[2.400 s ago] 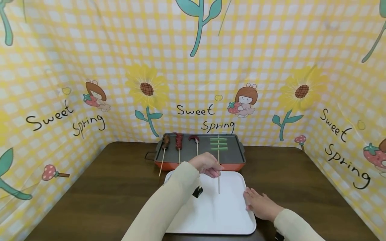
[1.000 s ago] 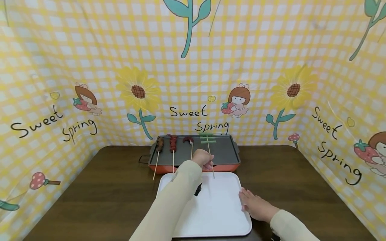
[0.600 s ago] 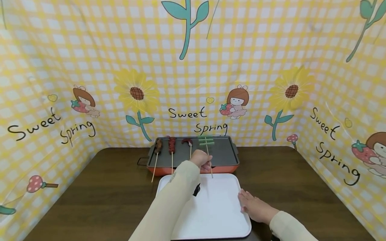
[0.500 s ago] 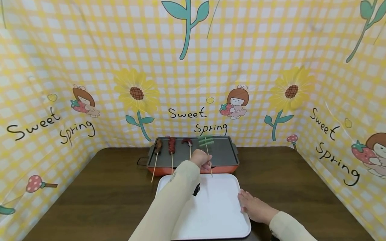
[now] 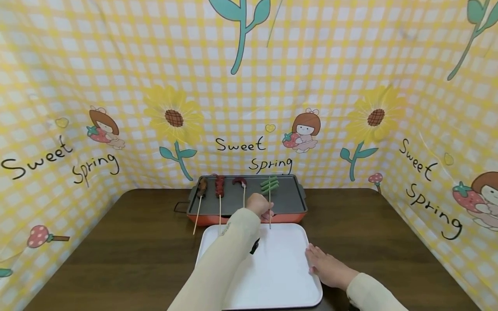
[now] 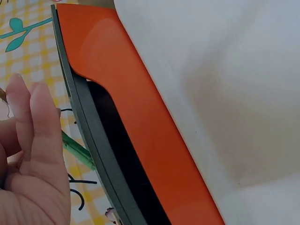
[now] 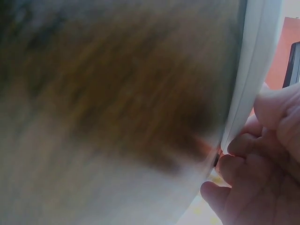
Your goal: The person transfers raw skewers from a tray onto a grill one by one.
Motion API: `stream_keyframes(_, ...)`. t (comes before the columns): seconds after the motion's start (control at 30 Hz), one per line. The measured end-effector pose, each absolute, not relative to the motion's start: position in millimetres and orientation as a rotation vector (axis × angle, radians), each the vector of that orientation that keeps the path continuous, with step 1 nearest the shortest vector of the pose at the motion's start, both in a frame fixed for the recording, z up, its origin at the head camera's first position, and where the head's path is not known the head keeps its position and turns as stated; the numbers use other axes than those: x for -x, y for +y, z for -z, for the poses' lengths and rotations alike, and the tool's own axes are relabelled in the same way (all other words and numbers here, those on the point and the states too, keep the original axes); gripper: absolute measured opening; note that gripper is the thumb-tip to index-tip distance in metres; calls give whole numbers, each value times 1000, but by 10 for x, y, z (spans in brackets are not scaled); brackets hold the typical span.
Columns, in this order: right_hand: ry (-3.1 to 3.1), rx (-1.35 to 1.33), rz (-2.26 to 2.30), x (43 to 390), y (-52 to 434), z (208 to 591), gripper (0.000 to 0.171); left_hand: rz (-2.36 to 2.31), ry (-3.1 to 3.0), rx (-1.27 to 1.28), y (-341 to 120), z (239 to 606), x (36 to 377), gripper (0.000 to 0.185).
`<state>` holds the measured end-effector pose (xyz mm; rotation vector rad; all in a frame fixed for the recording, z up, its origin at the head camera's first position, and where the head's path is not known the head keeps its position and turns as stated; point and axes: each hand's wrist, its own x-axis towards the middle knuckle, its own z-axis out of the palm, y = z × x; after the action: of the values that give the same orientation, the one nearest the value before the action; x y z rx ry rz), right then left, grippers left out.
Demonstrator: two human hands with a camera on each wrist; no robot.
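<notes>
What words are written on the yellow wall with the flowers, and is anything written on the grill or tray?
"Sweet Spring" on the yellow checked cloth backdrop, in black handwriting: middle, left, right.
Orange electric griddle: no writing shows.
White plastic tray: no writing shows.

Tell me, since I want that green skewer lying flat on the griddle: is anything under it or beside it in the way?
Nothing visible blocks it. The left hand pinches the green skewer above bare griddle surface; the three meat skewers lie further left, apart from it.
</notes>
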<state>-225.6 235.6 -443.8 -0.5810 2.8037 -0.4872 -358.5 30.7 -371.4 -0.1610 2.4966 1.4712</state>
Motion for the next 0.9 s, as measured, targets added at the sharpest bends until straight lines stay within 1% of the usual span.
stream_keyframes(0.2,2813,588,486,2238,2334,4457,47,-1466,2518,140,290,3713,3531,22)
stream_keyframes(0.4,2796,535,458,2240,2288,4439,48,-1437,2504,142,264,3718,3498,26)
stream_keyframes(0.63,2797,498,427,2239,2297,4434,49,-1381,2463,86,259,3677,3429,16)
stream_keyframes(0.9,2791,487,402,2282,2312,4405,50,-1173,2466,-98,287,3603,3224,33)
